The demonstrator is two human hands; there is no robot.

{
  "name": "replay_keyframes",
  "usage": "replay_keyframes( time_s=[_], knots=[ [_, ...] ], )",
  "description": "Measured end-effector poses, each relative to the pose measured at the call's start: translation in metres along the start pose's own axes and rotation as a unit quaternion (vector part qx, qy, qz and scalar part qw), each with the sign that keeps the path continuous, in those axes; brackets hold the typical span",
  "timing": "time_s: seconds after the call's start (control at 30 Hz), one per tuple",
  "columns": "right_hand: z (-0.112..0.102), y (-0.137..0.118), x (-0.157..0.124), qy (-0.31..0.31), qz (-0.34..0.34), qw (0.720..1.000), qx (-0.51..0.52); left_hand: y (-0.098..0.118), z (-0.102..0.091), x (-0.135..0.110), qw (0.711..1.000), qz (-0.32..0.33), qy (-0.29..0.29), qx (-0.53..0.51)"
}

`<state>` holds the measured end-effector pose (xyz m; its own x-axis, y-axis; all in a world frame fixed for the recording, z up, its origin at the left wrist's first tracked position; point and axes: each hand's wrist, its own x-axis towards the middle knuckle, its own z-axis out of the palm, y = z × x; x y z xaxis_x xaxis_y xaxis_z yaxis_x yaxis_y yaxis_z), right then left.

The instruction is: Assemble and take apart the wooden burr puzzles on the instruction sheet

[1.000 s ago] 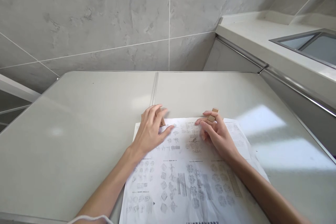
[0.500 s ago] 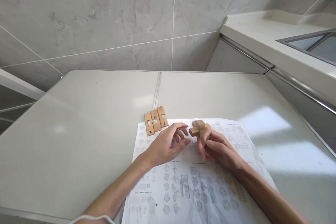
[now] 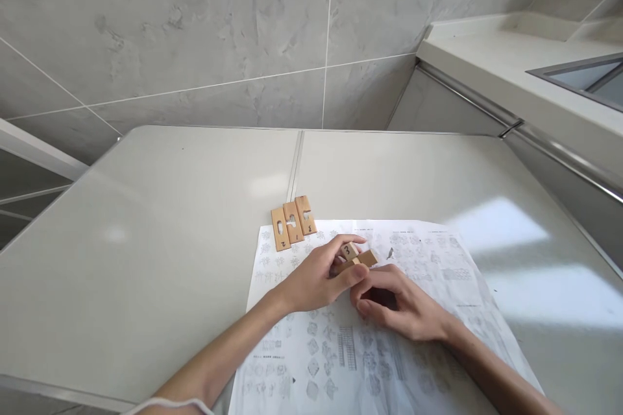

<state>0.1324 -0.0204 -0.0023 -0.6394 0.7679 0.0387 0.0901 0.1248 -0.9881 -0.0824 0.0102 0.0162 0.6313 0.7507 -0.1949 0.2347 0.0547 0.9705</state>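
My left hand is closed around a small wooden interlocking puzzle, its thumb in front and fingers behind. One block of the puzzle has a "3" on its end; fingers cover part of the rest. Right beside it is my right hand, its fingers curled in and index finger close to the left thumb. Whatever those curled fingers may hold is hidden. Farther back on the left, three flat notched wooden pieces lie side by side, numbered 2, 1 and 3.
A large printed sheet with puzzle drawings lies under both hands on the white table. Grey tiled wall stands behind. To the right is a raised counter with a dark-framed inset.
The wooden puzzle has passed from my right hand into my left, turning so that a "3" shows. My right hand has come down and left, its fingers curled.
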Motion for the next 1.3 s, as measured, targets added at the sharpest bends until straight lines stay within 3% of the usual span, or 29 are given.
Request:
replay_keyframes(
  time_s=[0.17, 0.27, 0.4, 0.57, 0.77, 1.3],
  knots=[
    [-0.006, 0.005, -0.003, 0.019, 0.008, 0.992, 0.123, -0.006, 0.0, 0.003, 0.988, 0.045, 0.067, -0.133],
    [-0.007, 0.008, -0.002, 0.08, 0.021, 0.979, 0.187, -0.01, -0.002, 0.005, 0.979, 0.056, 0.11, -0.163],
    [-0.008, 0.006, 0.001, 0.129, 0.076, 0.98, 0.129, -0.015, -0.003, 0.006, 0.973, 0.057, 0.14, -0.173],
    [-0.013, -0.001, 0.002, 0.046, 0.117, 0.992, 0.023, -0.013, -0.004, 0.004, 0.976, 0.071, 0.09, -0.183],
    [-0.015, -0.001, 0.004, 0.015, 0.085, 0.996, 0.002, -0.01, -0.006, 0.002, 0.98, 0.077, 0.052, -0.175],
    [0.002, 0.018, 0.003, 0.19, 0.102, 0.974, -0.071, -0.01, 0.003, 0.002, 0.986, 0.103, 0.123, -0.048]
  ],
)
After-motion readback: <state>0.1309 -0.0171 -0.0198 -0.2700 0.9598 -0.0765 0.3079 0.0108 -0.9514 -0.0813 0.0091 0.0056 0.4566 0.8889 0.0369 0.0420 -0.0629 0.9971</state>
